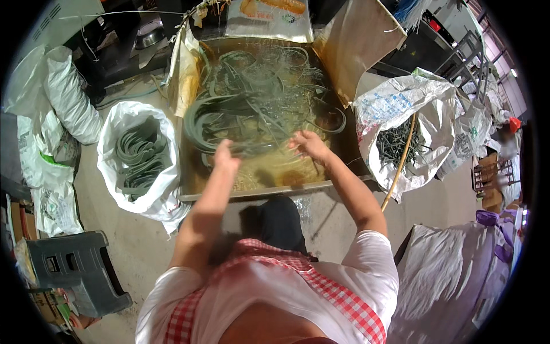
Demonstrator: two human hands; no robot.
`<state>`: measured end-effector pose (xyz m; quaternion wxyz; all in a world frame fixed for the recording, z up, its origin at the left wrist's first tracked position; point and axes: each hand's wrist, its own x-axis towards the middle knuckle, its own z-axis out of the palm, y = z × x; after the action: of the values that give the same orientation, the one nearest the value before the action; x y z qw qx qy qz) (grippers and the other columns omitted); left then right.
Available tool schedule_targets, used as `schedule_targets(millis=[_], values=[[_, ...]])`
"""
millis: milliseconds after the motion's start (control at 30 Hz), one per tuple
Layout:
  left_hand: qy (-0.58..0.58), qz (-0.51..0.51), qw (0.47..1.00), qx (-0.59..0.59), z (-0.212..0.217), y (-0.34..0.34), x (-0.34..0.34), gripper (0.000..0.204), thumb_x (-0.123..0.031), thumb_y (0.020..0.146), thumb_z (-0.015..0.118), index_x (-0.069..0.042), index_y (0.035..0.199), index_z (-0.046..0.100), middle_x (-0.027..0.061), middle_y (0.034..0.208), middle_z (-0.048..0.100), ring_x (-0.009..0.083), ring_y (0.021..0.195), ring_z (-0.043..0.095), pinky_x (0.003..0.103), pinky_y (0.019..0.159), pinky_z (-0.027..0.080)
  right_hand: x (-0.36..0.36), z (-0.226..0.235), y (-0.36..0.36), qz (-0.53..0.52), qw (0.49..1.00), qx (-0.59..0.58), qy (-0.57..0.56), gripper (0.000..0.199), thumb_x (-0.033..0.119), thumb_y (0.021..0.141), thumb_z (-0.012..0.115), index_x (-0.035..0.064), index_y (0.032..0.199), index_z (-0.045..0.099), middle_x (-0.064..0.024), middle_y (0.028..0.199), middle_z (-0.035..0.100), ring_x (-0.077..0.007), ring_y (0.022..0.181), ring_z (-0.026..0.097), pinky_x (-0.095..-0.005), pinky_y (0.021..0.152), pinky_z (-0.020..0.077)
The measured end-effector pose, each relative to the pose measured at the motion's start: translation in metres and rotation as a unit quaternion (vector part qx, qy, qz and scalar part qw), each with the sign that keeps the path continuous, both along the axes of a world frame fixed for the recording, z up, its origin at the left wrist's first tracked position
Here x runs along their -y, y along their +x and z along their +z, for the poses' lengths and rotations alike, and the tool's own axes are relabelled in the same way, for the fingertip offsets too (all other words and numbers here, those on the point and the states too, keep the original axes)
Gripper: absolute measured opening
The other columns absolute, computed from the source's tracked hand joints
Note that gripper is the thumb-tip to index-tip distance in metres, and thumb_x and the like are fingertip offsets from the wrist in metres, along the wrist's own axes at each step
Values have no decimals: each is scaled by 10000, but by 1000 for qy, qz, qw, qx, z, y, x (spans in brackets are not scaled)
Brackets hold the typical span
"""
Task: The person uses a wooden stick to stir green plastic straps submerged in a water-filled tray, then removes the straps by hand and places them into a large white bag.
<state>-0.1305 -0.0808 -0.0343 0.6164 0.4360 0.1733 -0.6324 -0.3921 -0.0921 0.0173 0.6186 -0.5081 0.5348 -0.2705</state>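
A shallow tank of murky yellowish water stands before me, with dark green flat strips lying in loops in it. My left hand is closed at the lower edge of a thick coiled bundle of these strips at the tank's left side; its fingertips are partly hidden. My right hand is over the water to the right of the bundle, fingers bent together near loose strip ends. Whether it pinches a strip is too blurred to tell. A single loop of strip curves up by the tank's right wall.
Left of the tank stands an open white sack with curled green strips. To the right, another open sack holds short dark pieces and a leaning wooden stick. A dark plastic stool is at the lower left.
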Motion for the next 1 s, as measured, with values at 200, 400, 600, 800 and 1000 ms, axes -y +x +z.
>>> schedule_targets(millis=[200,400,600,800,1000], values=[[33,58,994,82,6,30,-1,264,6,720,589,42,976,535,167,949,571,321,787,592,493,638,519,11,-79,-66,-112,934,-319,-119,457,359,811,628,19,1102,534,-147,891,628,-269,805,606,-349,681,483],[3,35,987,154,-3,37,-21,287,21,700,620,66,966,523,161,928,568,303,768,595,473,627,515,-19,-5,43,50,702,-313,-637,494,158,700,683,36,1147,513,-182,1150,544,-309,1077,510,-411,935,389],[-6,68,970,234,21,14,-30,511,39,626,665,51,1072,415,126,942,526,257,800,563,404,707,498,-26,-32,94,72,914,-221,-333,448,139,729,661,16,1123,489,-170,1061,587,-356,1025,535,-401,887,435],[-37,66,926,369,-24,30,-18,493,49,634,637,14,1048,373,127,911,521,222,735,559,354,582,485,3,-68,84,-50,992,-70,-88,385,185,771,670,34,1087,510,-93,917,624,-239,840,615,-343,749,509],[-86,62,902,418,-25,60,-34,470,55,654,604,5,1056,368,131,901,514,215,655,548,329,505,468,15,-81,73,85,995,-56,-22,324,265,800,648,10,992,595,-121,901,654,-221,864,622,-340,757,496]])
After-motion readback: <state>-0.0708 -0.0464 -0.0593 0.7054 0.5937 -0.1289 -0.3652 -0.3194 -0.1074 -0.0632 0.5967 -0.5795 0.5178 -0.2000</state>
